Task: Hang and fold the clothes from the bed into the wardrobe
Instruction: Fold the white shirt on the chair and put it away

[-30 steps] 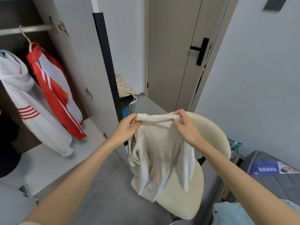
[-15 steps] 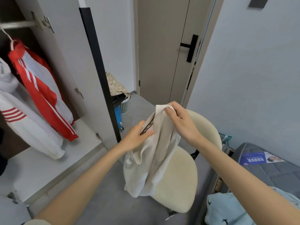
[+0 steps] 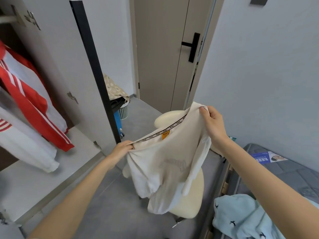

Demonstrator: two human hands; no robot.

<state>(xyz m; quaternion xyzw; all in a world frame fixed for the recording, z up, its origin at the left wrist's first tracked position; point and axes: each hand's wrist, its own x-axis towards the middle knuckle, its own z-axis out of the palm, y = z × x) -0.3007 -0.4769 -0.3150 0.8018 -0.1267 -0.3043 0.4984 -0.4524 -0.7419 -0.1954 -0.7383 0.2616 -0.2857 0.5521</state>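
I hold a cream sweatshirt in the air over a cream chair. My left hand grips one end of its neckline, low and to the left. My right hand grips the other end, higher and to the right, so the collar with its black taped band and orange label is stretched open. The body and sleeves hang down crumpled. The open wardrobe is at the left with a red and white jacket and a white hoodie hanging inside. A light blue garment lies on the bed at the lower right.
The cream chair stands right below the sweatshirt. The wardrobe door's black edge juts out between wardrobe and hallway. A laundry basket sits behind it. A closed door is ahead. The grey mattress fills the right side.
My hands moved apart, the right one up and rightwards, the left one down. The bunched sweatshirt is now spread out at the collar. The view swung to the right.
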